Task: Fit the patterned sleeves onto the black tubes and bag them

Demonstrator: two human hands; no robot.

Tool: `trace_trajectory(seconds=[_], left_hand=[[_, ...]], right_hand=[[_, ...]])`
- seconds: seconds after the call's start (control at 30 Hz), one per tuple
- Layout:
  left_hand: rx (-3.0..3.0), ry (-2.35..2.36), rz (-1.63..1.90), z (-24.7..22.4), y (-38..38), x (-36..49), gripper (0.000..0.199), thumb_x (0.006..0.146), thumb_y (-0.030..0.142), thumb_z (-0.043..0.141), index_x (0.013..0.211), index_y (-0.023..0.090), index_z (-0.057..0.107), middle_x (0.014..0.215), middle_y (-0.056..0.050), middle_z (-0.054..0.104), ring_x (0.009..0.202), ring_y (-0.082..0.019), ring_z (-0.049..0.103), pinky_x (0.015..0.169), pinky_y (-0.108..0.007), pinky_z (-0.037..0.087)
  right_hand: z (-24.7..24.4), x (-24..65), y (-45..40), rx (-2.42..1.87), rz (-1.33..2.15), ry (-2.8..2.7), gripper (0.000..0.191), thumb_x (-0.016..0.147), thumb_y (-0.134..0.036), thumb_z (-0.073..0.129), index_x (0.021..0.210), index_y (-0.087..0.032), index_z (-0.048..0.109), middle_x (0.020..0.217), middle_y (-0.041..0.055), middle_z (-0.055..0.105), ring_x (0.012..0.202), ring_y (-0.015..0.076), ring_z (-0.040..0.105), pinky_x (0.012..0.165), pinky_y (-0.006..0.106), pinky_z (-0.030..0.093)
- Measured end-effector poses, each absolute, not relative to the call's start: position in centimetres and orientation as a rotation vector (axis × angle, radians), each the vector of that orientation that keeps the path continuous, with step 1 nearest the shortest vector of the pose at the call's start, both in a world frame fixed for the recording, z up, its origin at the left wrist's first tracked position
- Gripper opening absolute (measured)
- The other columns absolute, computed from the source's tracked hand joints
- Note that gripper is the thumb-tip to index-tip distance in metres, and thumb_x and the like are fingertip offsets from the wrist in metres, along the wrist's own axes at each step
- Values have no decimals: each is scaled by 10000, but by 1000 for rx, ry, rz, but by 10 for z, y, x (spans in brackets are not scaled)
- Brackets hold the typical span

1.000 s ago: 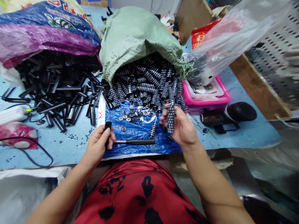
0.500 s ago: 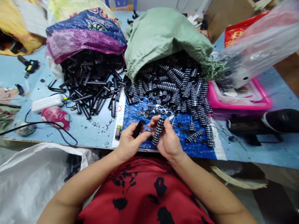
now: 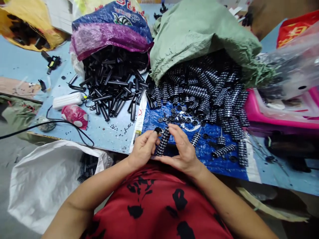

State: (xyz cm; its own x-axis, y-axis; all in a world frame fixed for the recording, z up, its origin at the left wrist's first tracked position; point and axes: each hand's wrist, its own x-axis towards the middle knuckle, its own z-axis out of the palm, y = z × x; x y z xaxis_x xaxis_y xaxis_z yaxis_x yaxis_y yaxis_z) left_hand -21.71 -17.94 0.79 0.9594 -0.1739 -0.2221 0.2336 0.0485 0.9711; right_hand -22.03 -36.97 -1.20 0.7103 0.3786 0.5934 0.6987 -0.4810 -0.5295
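My left hand [image 3: 143, 149] is closed in a pinch around a dark piece, seemingly a black tube [image 3: 157, 129], of which only the top end shows. Between my hands, a black roller studded with pale squares [image 3: 163, 142] stands at a tilt. My right hand [image 3: 184, 151] spans it, fingertips at its upper end and thumb at its lower end. The left fingers lie against its side. Just beyond, small black discs [image 3: 171, 118] are scattered on a blue plastic sheet [image 3: 159, 116]. More studded rollers [image 3: 224, 151] lie right of my hands.
A green woven sack [image 3: 199, 33] spills studded rollers, and a purple-blue bag [image 3: 107, 36] spills black tubes [image 3: 119, 108]. A pink basin [image 3: 274, 121] stands right. A white power strip [image 3: 67, 100] and black cable [image 3: 62, 121] lie left. A white sack [image 3: 45, 179] hangs open below the table edge.
The view has shifted left. The studded roller has moved over against my left hand, and my right fingers have spread to its two ends. The black tube is now mostly hidden.
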Motion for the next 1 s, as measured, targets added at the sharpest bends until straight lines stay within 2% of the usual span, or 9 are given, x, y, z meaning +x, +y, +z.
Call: trace_trajectory(seconds=[0.07,0.23,0.43,0.57,0.63,0.7,0.77,0.83,1.0], left_hand=[[1489,97,-243,9,-185,-218,562,982,687,472,937,161,664,708,-16,584,535,-98,431,514,-257,363],[1315,103,-249,12,-190,-218,407,900,570,704,981,171,721,890,-33,677,793,-129,580,755,-247,494],[1064,197,-466,6,-178,-218,405,775,442,859,1042,159,748,898,-55,752,759,-149,686,746,-278,565],[1075,232,-507,1,-168,-218,461,746,470,873,1045,163,703,827,-51,745,722,-185,725,677,-303,597],[1172,239,-389,0,-159,-215,465,736,469,879,1028,166,682,802,-34,732,693,-166,713,638,-270,579],[1285,243,-198,-1,-146,-209,460,737,472,875,1016,172,665,807,-19,720,670,-140,692,633,-250,563],[1383,239,-29,-3,-134,-204,450,750,477,861,1010,177,647,839,-18,718,670,-131,682,656,-254,560],[1465,211,75,-6,-125,-200,415,786,472,827,1007,179,634,877,-28,719,695,-134,682,687,-263,554],[1911,4,83,-17,-122,-194,256,867,385,738,1000,172,693,896,-51,710,779,-154,637,762,-293,497]], right_hand=[[-10,-222,-365,-2134,-555,-823,1119,785,-498,849,1663,-225,212,1539,203,494,1409,362,531,1120,539,537],[-10,-226,-359,-2140,-677,-877,1060,824,-438,828,1662,-184,230,1547,206,490,1400,339,546,1115,481,555],[-16,-232,-357,-2211,-617,-818,1081,835,-476,809,1676,-229,175,1572,188,467,1407,351,536,1117,503,549],[-24,-234,-355,-2218,-571,-772,1185,791,-638,785,1675,-194,134,1566,213,459,1443,384,481,1140,565,502],[-29,-236,-356,-2332,-529,-711,992,855,-593,746,1628,-184,278,1480,204,547,1384,389,528,1082,573,521],[-34,-239,-360,-2512,-438,-677,525,964,-412,665,1423,-188,546,1239,158,683,1164,341,649,930,500,566],[-37,-243,-366,-2635,-369,-661,205,1007,-278,581,1167,-180,663,1013,119,706,938,280,666,808,426,551],[-38,-247,-373,-2649,-384,-614,168,1018,-251,542,1110,-168,656,953,112,688,866,256,645,785,400,534],[-35,-247,-388,-2524,-375,-456,174,1042,-245,495,1160,-195,614,965,73,685,826,209,662,755,346,518]])
